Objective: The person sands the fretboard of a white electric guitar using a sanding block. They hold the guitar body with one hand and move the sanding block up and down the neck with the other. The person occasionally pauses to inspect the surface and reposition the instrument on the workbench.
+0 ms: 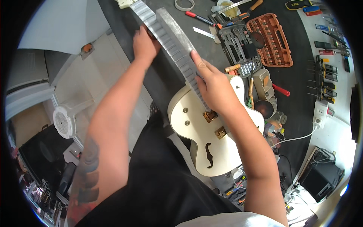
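Note:
A cream electric guitar [196, 132] with an f-hole and gold-coloured hardware lies on the dark bench, its neck pointing to the far left. Its fretboard [166, 43] looks silvery grey, with crosswise frets. My left hand [146, 44] is wrapped round the neck from the near side, fingers mostly hidden behind it. A long straight metal bar [176, 30] lies along the fretboard on its far side. My right hand [211, 83] grips the bar's near end close to the body, thumb and fingers on its sides.
Beyond the neck lie a red marker [198, 17], a grey socket set [236, 43] and an orange tool case [270, 39]. Bowls and jars stand right of the guitar. Screwdrivers hang on the right wall, where a white cable [298, 139] runs from an outlet [320, 113].

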Available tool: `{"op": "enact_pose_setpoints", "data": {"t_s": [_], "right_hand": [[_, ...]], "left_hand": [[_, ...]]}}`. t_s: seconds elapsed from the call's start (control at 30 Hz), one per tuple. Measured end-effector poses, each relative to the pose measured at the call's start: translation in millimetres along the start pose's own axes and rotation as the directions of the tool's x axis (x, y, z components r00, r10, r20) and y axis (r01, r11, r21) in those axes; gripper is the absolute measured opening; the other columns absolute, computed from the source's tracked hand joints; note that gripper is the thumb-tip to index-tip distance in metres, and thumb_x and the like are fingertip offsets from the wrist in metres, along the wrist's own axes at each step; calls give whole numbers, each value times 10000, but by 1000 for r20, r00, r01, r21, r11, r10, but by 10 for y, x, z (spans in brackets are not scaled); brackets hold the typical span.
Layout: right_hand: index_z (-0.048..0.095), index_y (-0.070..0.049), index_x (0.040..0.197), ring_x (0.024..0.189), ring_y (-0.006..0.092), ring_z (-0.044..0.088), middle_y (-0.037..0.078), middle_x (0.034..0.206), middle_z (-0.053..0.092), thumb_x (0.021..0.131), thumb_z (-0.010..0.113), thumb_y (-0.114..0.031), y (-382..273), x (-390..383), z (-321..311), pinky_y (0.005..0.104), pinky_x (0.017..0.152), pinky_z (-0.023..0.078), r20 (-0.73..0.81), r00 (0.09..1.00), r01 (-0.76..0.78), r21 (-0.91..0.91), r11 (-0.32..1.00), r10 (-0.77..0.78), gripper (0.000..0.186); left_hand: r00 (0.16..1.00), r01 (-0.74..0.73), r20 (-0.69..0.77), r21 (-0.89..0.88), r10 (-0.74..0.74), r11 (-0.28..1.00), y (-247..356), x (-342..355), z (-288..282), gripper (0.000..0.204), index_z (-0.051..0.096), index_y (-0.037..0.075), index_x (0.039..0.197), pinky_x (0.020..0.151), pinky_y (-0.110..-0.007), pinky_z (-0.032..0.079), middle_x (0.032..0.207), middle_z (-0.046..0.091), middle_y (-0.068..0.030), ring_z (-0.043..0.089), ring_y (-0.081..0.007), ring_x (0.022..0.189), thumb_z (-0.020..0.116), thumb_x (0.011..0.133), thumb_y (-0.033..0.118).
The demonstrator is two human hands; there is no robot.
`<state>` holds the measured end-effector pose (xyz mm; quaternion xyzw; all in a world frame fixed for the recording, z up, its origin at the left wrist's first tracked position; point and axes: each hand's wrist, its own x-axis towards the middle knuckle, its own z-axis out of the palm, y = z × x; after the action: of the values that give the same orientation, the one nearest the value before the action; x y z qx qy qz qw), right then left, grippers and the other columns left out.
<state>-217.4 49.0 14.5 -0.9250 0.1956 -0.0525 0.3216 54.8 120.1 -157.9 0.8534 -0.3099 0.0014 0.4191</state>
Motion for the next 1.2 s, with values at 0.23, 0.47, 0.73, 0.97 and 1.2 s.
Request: {"op": "enact_pose_setpoints", "data": {"t_s": [0.23, 0.47, 0.73, 0.97, 1.2], "right_hand": [[407, -180, 1702, 1217, 477, 697, 245, 1473, 654, 1003, 646, 17, 8, -44, -28, 499, 1018, 598, 26, 999, 19, -7, 1000, -19, 765], [396, -158, 1715, 1179, 465, 699, 269, 1369, 691, 1036, 571, -66, 114, 37, -84, 507, 1032, 567, 107, 994, 20, -128, 992, -6, 707], [401, -154, 1711, 1106, 451, 718, 250, 1225, 730, 1029, 598, -85, 229, -464, -170, 520, 979, 580, 122, 992, 47, -112, 993, -34, 714], [366, -69, 1712, 1063, 514, 726, 370, 1161, 733, 1011, 546, -46, -462, 867, -294, 539, 942, 562, 263, 958, -57, -220, 974, 115, 724], [360, -179, 1732, 1141, 504, 712, 308, 1250, 739, 1020, 671, -16, 105, 237, -91, 519, 978, 564, 164, 986, 48, -164, 985, -21, 794]], "left_hand": [[988, -62, -132, 159, 83, 985, -154, -193, 210, 442, 569, 60, 1248, 1250, -635, 370, 1073, 762, -152, 700, -378, 1157, 780, 905, 242], [994, 17, -109, 355, 23, 935, -152, -100, 186, 579, 599, 23, 1384, 1300, -582, 323, 1243, 759, -194, 689, -408, 1236, 801, 919, 302], [999, 28, -49, 272, -15, 962, 94, -132, 8, 599, 525, -59, 1464, 1238, -573, 419, 1195, 725, -363, 642, -562, 1213, 729, 979, 227], [996, 75, -63, 199, -63, 977, 238, -112, -50, 481, 555, -23, 1292, 1244, -574, 421, 1137, 754, -327, 676, -554, 1141, 783, 939, 211], [998, -26, -46, 205, 36, 978, 84, -112, -60, 532, 545, -30, 1302, 1257, -604, 388, 1103, 759, -305, 692, -520, 1121, 824, 886, 150]]}}
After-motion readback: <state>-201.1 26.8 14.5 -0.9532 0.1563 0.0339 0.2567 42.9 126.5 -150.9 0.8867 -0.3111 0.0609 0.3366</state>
